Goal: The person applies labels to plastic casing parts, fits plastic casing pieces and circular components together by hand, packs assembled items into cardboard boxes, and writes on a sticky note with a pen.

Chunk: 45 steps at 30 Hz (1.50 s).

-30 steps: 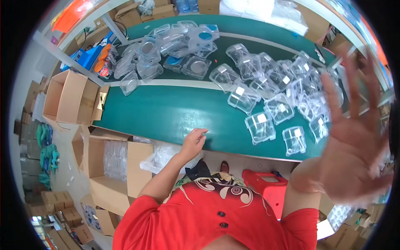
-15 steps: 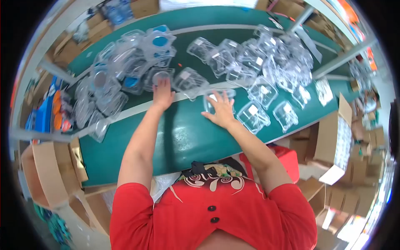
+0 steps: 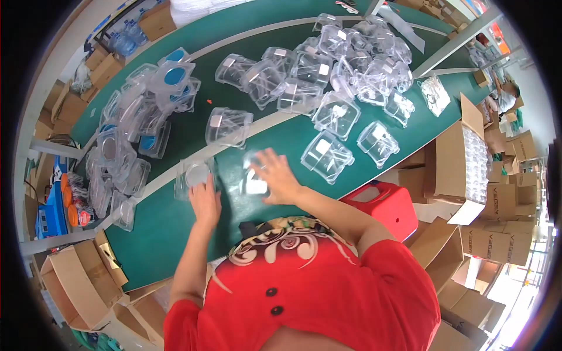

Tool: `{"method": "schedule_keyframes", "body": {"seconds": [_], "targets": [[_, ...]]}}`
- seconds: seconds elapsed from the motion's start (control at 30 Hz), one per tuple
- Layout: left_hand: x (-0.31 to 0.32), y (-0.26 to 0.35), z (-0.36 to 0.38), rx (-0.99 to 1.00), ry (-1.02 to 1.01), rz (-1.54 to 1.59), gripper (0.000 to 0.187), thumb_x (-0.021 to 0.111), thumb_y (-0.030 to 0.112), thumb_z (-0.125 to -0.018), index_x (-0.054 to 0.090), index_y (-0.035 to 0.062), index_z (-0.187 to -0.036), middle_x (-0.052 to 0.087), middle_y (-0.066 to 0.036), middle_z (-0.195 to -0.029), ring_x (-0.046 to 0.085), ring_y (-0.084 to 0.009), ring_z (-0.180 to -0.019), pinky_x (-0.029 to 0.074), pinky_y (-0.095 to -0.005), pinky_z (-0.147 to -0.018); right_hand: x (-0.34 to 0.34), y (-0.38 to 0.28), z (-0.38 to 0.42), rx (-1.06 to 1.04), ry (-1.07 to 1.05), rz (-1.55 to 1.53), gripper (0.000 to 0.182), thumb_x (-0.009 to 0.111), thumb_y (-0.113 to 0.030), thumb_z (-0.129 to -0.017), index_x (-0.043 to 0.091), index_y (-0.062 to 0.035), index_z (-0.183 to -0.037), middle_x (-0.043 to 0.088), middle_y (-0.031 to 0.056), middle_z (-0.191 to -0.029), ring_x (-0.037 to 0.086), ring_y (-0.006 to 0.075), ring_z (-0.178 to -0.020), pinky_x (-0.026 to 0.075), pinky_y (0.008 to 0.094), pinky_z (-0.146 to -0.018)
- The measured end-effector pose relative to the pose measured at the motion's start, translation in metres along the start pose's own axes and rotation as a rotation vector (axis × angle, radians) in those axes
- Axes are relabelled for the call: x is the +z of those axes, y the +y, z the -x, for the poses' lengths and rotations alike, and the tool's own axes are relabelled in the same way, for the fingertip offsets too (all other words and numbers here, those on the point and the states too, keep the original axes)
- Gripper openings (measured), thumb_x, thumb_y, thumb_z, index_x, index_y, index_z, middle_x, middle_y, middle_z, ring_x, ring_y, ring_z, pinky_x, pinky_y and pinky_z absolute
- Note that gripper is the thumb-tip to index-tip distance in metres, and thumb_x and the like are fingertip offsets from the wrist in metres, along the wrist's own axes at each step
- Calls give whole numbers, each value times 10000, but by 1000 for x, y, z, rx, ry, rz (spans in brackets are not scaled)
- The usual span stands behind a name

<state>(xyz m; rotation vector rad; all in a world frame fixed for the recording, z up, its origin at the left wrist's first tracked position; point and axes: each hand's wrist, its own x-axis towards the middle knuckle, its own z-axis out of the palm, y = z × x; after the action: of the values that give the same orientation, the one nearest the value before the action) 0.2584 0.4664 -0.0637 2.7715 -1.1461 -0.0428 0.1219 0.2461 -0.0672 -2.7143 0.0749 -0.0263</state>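
Note:
My left hand (image 3: 205,205) has its fingers on the near edge of a clear plastic shell (image 3: 182,182) with a round, pale disc in it. The shell overlaps the white line on the green table (image 3: 158,234). Fingers spread, my right hand (image 3: 280,177) is over the right side of a clear plastic container (image 3: 253,186) with a white label; both are blurred. Beyond them lies another clear container (image 3: 228,126) with a white label. Similar labelled containers (image 3: 328,155) are spread to the right of my right hand.
A pile of clear shells (image 3: 140,111), some with blue discs, lies at the left. Many clear containers (image 3: 357,64) are heaped at the far right. A red stool (image 3: 383,207) and a carton of clear items (image 3: 451,164) stand beyond the near edge. A metal post (image 3: 456,44) rises at right.
Both hands have moved toward my body, the left bringing a disc shell with it and the right a labelled container. The camera view has turned, shifting the table's contents leftward.

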Motion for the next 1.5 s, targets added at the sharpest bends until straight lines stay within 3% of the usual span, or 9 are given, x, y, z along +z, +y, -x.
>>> {"method": "schedule_keyframes", "body": {"seconds": [0.17, 0.33, 0.5, 0.73, 0.9, 1.0, 1.3, 1.4, 1.5], "targets": [[1, 43, 46, 43, -27, 208, 620, 709, 64, -719, 475, 50, -1292, 528, -181, -1062, 509, -363, -1008, 341, -533, -998, -50, 3, -5, -299, -347, 0, 917, 841, -471, -502, 499, -284, -1333, 107, 241, -1525, 71, 515, -1378, 219, 703, -1005], [-2, 40, 53, -170, 365, 311, 526, 652, 38, -760, 485, -4, -1257, 477, -225, -1201, 438, -418, -1158, 265, -579, -1056, -9, -25, -9, 204, -116, -260, 990, 728, -643, -622, 447, -25, -1342, 122, 322, -1492, 163, 537, -1345, 218, 658, -1020], [-3, 17, 16, -454, 576, 163, 484, 645, 83, -794, 496, -30, -1241, 450, -247, -1318, 453, -413, -1193, 334, -512, -1032, -8, -34, -10, -70, -110, -19, 926, 764, -550, -614, 442, -18, -1300, 282, 320, -1409, 300, 498, -1277, 297, 565, -1031], [3, 70, 72, -567, -121, 1290, 542, 581, 302, -924, 440, -27, -1331, 516, -220, -1299, 522, -258, -1178, 420, -343, -968, -25, -15, 1, 125, -28, -261, 970, 793, -475, -615, 362, -46, -1371, 302, 323, -1388, 383, 461, -1210, 356, 530, -992], [-12, 56, 63, -719, 102, 1767, 448, 553, 367, -943, 493, 77, -1279, 590, -31, -903, 565, -142, -793, 479, -294, -696, -49, -72, -10, -248, 173, -491, 946, 784, -482, -642, 371, -14, -1353, 277, 310, -1417, 408, 434, -1220, 402, 486, -957], [-53, -1, 79, -812, 254, 1914, 271, 564, 358, -935, 579, 130, -1080, 426, 74, -645, 376, -40, -514, 308, -203, -442, -24, -75, -42, 181, 96, -1138, 914, 757, -501, -686, 379, 31, -1326, 405, 289, -1352, 510, 368, -1152, 439, 461, -915], [-29, -126, 147, -1098, 80, 1377, 400, 606, 448, -882, 593, 103, -1084, 429, 59, -644, 372, -53, -486, 274, -212, -420, 53, -62, -79, 608, -121, -971, 516, 713, -193, -791, 517, 64, -1194, 641, 114, -858, 615, 151, -629, 521, 253, -566], [10, -136, 134, -848, 327, 1023, 597, 609, 473, -867, 530, 19, -1247, 563, -42, -806, 532, -152, -652, 446, -291, -561, 53, -41, -81, 460, 140, -928, 307, 664, -95, -772, 622, 47, -1041, 638, 89, -827, 603, 133, -603, 517, 251, -576], [5, -124, 123, -713, 244, 351, 851, 660, 488, -803, 332, -26, -1397, 431, -271, -1295, 454, -349, -1174, 340, -504, -993, 16, -39, -68, 372, 277, -590, 400, 706, -217, -735, 629, -8, -1068, 659, 161, -960, 640, 204, -808, 509, 326, -740]]}}
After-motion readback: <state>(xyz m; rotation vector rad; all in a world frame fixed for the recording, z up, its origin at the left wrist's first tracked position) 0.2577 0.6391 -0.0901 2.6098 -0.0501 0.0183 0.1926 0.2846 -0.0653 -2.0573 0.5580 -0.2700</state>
